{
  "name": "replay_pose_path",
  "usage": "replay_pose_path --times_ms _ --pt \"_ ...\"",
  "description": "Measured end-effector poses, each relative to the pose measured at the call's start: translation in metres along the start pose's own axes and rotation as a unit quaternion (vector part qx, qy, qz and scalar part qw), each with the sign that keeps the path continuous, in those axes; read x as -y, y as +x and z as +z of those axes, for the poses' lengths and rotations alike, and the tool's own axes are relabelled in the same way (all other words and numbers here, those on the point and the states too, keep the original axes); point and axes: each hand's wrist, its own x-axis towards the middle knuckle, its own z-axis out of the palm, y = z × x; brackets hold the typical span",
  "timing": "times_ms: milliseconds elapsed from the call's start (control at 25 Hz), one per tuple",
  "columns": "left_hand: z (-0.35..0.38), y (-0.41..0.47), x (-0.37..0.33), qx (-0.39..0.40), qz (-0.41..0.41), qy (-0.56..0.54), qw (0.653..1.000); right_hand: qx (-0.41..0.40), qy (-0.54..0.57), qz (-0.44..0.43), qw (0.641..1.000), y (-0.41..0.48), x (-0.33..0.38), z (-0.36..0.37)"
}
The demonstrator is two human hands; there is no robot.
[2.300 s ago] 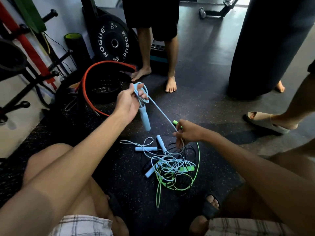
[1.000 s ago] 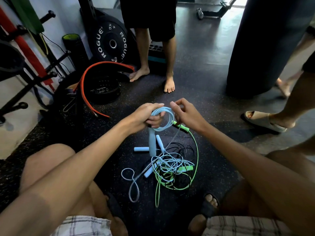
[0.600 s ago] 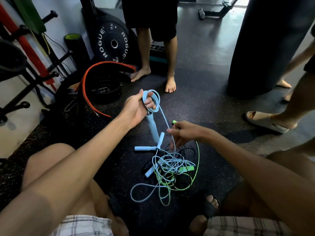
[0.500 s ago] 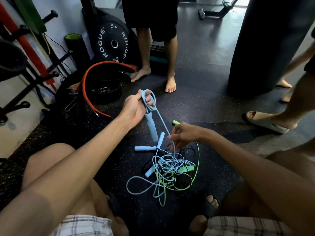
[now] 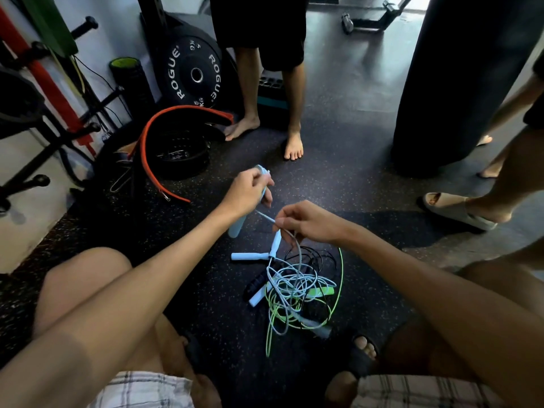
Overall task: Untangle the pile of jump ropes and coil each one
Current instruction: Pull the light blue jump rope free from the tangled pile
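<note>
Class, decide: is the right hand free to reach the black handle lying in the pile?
Probably not yet: the right hand is pinching the light blue cord. The black handle lies exposed at the pile's left edge, nothing covering it.

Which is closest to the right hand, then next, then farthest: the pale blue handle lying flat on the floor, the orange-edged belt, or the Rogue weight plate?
From the right hand:
1. Pale blue handle, just below and left, on the floor.
2. Orange-edged belt, farther left, curled upright.
3. Rogue weight plate, far up left, leaning by the wall.
</note>
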Motion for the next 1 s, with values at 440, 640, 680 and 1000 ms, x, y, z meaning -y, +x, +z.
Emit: replay_pose_path --times_ms 440,640,680,1000 --pt "0.006 -0.012 -0.007 0.286 -0.071 -0.041 0.955 -0.2 0.064 -0.034 0.977 0.001 0.008 -0.02" --pt "0.001 -0.014 -0.019 0.344 -0.086 -0.15 0.923 -0.252 0.086 -0.022 0.964 0.006 0.0 -0.023" --pt "-0.002 -0.013 -0.019 0.336 -0.089 -0.184 0.919 -0.251 0.091 -0.019 0.964 0.006 -0.002 -0.024" --pt "-0.019 -0.001 -0.019 0.201 -0.12 -0.416 0.879 -0.138 0.086 0.114 0.98 0.005 -0.015 -0.022"
